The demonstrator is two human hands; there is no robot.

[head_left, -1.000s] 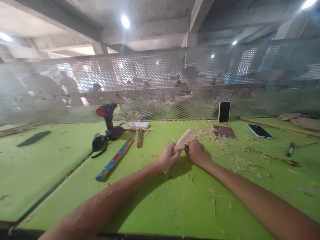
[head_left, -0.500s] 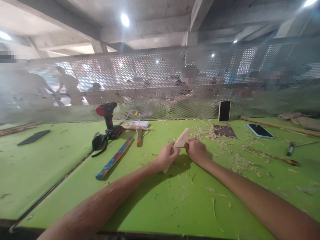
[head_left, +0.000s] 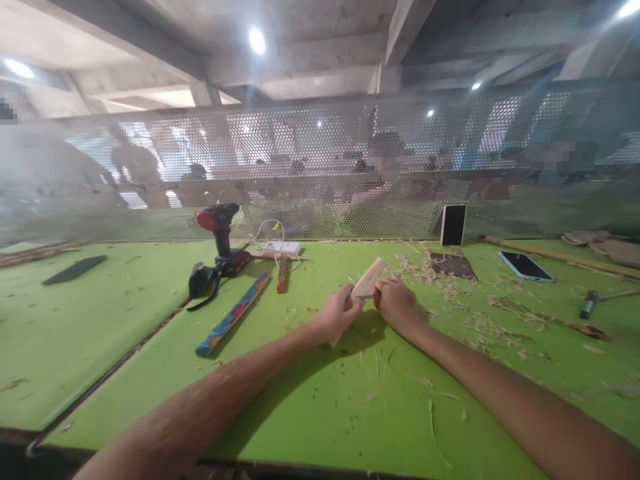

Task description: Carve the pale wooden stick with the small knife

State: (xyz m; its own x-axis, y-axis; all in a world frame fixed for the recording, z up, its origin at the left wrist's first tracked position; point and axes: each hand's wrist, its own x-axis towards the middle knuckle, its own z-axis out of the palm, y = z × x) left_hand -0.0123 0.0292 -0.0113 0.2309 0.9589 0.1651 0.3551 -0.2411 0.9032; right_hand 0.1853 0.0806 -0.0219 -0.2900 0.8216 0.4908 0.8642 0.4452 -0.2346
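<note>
Head view shows the left hand [head_left: 336, 316] with fingers closed round a pale wooden piece [head_left: 369, 277] above the desk [head_left: 320, 417]; the right hand [head_left: 399, 304] grips a thin blade [head_left: 367, 297] against it; probably this is shaving, and the next stroke calls for steady hold, shallow angle.

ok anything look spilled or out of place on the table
Mostly litter: pale curled shavings lie strewn over the green table, thickest to the right of the right hand, some partly covering the brown sheet, which looks untidy. Small dark specks also mark the surface nearer the person; their cause isn't clear. Nothing looks plainly damaged.
</note>
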